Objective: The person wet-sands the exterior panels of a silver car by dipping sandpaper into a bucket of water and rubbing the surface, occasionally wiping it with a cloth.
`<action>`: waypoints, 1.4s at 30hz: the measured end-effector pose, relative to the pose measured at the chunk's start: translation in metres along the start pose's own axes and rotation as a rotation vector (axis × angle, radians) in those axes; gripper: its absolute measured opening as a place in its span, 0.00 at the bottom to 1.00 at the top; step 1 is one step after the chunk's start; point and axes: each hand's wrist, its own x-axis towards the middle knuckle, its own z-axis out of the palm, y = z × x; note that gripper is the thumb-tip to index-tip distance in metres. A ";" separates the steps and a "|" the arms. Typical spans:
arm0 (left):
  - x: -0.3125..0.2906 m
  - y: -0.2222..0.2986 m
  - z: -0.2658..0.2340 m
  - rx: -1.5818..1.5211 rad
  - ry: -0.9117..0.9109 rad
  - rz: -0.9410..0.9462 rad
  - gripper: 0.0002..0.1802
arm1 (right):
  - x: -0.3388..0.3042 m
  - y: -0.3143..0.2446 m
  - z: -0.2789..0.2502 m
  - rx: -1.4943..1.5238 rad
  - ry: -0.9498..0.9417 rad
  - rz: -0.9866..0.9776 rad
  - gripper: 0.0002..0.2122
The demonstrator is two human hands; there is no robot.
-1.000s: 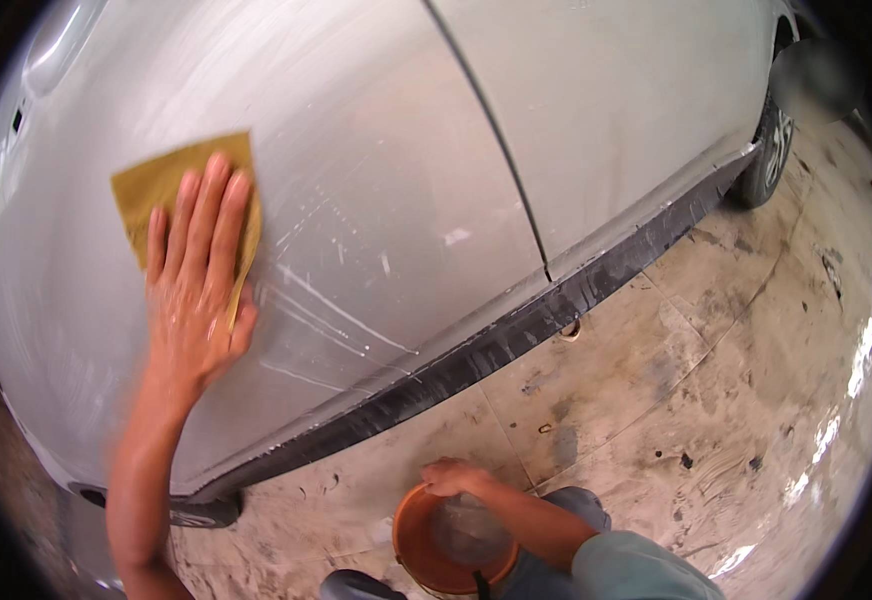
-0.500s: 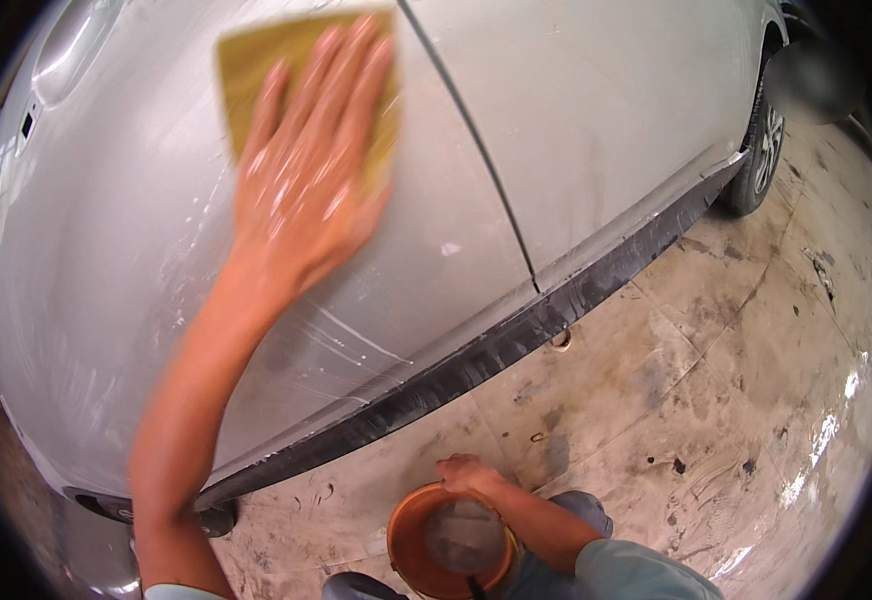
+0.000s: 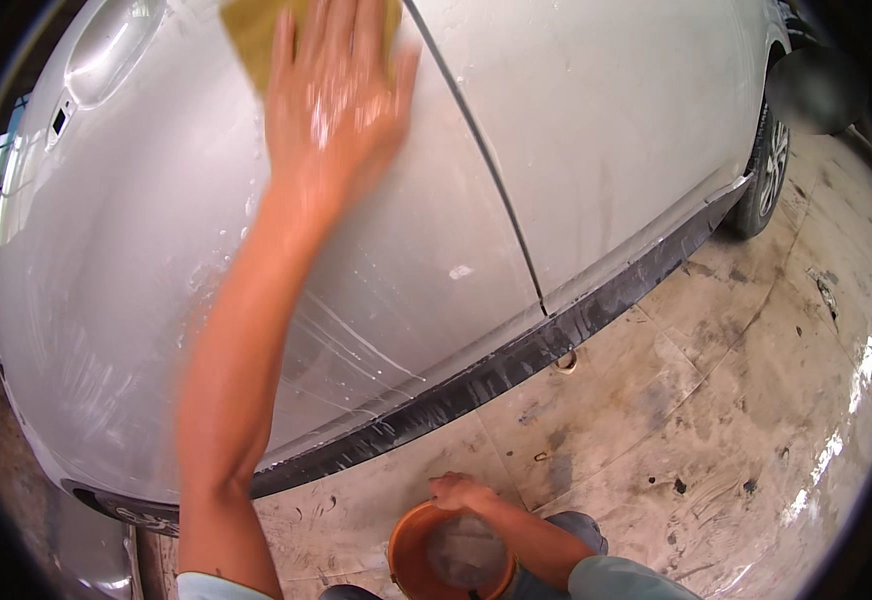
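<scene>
Head view: flat left hand (image 3: 341, 110) presses sheet (image 3: 248, 35); right hand (image 3: 456, 490), grip unclear, touches bucket (image 3: 411, 552).

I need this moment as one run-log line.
Left hand: flat on yellow-brown thin sheet, against silver-grey car door | Right hand: at rim of round orange bucket | Door: whitish streaks

Car workshop; dull silver car (image 3: 636, 120); stained floor (image 3: 606, 430); orange bucket (image 3: 408, 560).

Beige floor (image 3: 706, 420), grimy and stained, dark spots (image 3: 680, 486), car wheel (image 3: 771, 180) standing on it
</scene>
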 end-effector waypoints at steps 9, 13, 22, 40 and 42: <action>0.012 0.010 0.010 -0.013 0.036 -0.063 0.35 | -0.007 0.011 -0.001 0.014 0.103 -0.033 0.16; -0.055 0.023 0.002 -0.070 -0.133 0.012 0.37 | -0.020 0.008 -0.015 0.027 -0.037 0.022 0.16; -0.062 0.022 -0.006 -0.087 -0.177 0.036 0.40 | -0.012 -0.004 -0.005 0.030 -0.080 0.013 0.18; -0.046 0.024 -0.002 -0.110 -0.092 0.015 0.37 | -0.027 -0.027 -0.016 0.019 -0.058 0.033 0.18; -0.057 0.020 -0.008 -0.098 -0.144 0.068 0.38 | -0.022 -0.022 -0.019 0.003 -0.134 -0.022 0.18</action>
